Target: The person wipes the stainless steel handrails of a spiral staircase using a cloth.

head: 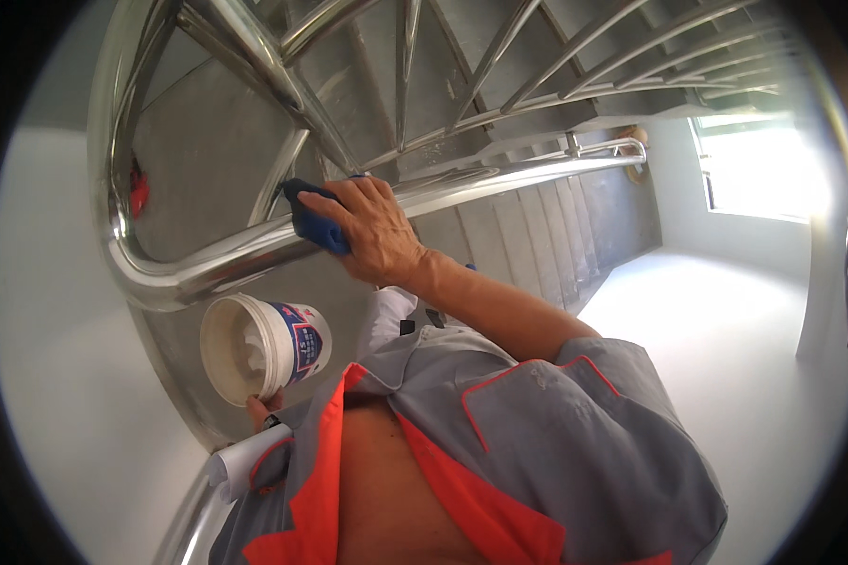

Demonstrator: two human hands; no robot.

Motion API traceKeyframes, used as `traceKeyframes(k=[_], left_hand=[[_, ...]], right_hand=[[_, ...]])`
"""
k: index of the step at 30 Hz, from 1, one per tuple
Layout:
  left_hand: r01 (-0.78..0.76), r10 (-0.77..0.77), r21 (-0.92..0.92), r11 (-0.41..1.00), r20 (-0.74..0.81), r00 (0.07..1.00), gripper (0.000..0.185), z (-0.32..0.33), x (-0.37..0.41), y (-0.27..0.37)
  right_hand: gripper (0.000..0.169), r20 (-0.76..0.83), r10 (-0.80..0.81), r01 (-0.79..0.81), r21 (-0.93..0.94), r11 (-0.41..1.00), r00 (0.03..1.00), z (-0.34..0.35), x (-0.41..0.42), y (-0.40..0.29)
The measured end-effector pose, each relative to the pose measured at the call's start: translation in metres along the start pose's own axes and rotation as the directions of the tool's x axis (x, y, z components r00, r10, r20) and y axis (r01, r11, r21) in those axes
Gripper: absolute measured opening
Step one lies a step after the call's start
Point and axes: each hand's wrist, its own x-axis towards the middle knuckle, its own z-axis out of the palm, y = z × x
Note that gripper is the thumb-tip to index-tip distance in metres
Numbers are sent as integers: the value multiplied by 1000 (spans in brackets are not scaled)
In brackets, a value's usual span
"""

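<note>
My right hand (378,229) is closed around a folded blue cloth (319,220), pressed on the polished metal handrail (237,244) near where a sloping metal bar meets it. Lower left, my left hand (263,408), with a dark band at the wrist, grips the rim of a white plastic bucket (316,339). The bucket is tilted so that its open mouth faces left; pale liquid or a reflection shows inside. It bears a blue and red printed label. The handrail curves round at the left and runs on to the upper right.
Grey stairs (523,226) go down beside the rail, and more steps lie behind metal balusters (403,78). A red object (138,189) lies on the landing at the left. A bright window (763,169) and white walls stand to the right. A white roll (251,459) lies by my left arm.
</note>
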Motion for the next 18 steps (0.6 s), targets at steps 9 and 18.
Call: traceKeyframes(k=[9, 18], left_hand=[[-78, 73, -184, 980, -35, 997, 49, -35, -26, -99], [-90, 44, -323, 942, -148, 988, 44, -42, -78, -170]], right_hand=[[72, -4, -189, 189, 23, 982, 982, 2, -17, 55], [43, -34, -212, 206, -115, 972, 977, -21, -51, 128]])
